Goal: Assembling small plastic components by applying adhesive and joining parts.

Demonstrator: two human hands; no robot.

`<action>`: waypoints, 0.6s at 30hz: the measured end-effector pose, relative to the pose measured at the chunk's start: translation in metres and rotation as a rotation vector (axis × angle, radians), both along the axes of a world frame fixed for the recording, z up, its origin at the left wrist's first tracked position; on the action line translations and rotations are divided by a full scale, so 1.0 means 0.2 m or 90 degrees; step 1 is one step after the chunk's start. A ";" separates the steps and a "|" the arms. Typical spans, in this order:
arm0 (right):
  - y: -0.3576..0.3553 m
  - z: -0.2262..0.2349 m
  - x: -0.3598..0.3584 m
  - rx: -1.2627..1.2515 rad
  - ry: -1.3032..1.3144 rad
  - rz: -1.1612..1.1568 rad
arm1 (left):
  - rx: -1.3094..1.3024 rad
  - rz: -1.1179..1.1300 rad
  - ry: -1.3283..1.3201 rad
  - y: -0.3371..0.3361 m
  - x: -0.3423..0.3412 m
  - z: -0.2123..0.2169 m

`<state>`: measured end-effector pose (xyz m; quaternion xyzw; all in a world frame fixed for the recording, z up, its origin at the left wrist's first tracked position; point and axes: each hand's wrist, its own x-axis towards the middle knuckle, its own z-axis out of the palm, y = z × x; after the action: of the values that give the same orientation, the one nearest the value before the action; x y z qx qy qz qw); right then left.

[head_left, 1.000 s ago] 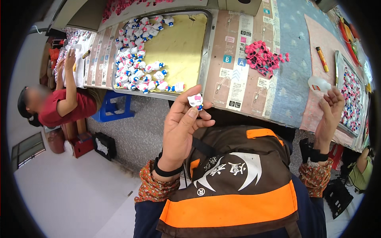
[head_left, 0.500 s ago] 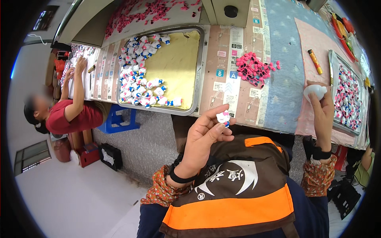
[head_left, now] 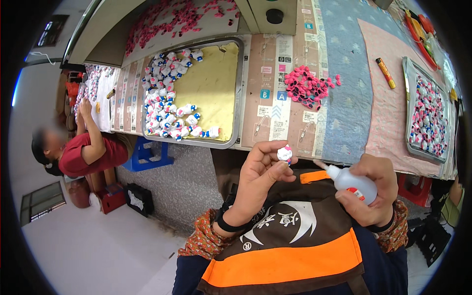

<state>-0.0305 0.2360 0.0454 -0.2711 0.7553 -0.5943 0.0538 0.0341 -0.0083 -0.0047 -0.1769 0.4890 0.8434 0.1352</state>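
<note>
Between the thumb and fingers of my left hand (head_left: 263, 174) is a small white cat figurine (head_left: 284, 154) with a pink bow and a blue body. My right hand (head_left: 373, 189) wraps round a translucent squeeze bottle (head_left: 355, 185) with a red label. The bottle lies tilted, its thin nozzle pointing left toward the figurine and apart from it. Both hands are over my lap, in front of the table edge. A loose pile of small pink and black pieces (head_left: 306, 87) lies on the table beyond them.
A metal tray (head_left: 239, 88) on the left holds many similar figurines on a yellow sheet. Another tray (head_left: 408, 93) of figurines stands at the right, beside a yellow-orange tube (head_left: 385, 73). Pink pieces (head_left: 162, 24) cover a far board. A co-worker (head_left: 81, 152) sits at the left.
My right hand has come from the right side of the table down and left, bringing the bottle close to the figurine. The left hand has shifted slightly, still holding the figurine.
</note>
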 end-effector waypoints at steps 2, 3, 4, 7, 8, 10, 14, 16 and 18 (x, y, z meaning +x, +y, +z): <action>-0.02 0.01 -0.01 0.006 0.018 0.032 | 0.003 -0.008 0.001 0.01 0.00 -0.01; -0.04 0.01 0.01 0.026 0.031 0.007 | 0.006 -0.014 0.002 0.01 0.00 -0.02; -0.04 0.01 0.00 0.026 0.031 0.008 | 0.005 -0.013 0.003 0.02 0.01 -0.01; -0.06 0.01 -0.03 0.067 0.126 0.071 | -0.005 -0.016 0.007 0.02 0.01 -0.01; -0.07 0.00 -0.03 0.064 0.151 0.064 | -0.011 -0.022 0.015 0.02 0.01 -0.02; -0.08 0.00 -0.03 0.062 0.175 0.057 | -0.017 -0.028 0.022 0.02 0.02 -0.03; -0.10 0.00 -0.04 0.080 0.181 0.064 | -0.020 -0.041 0.014 0.03 0.02 -0.03; -0.10 -0.01 -0.04 0.082 0.182 0.067 | -0.016 -0.047 0.010 0.03 0.02 -0.03; -0.10 -0.01 -0.04 0.077 0.188 0.064 | -0.004 -0.047 0.007 0.03 0.02 -0.04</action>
<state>-0.0384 0.2150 0.0426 -0.3893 0.7748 -0.4980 -0.0118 0.0387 -0.0020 -0.0122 -0.1548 0.4984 0.8373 0.1628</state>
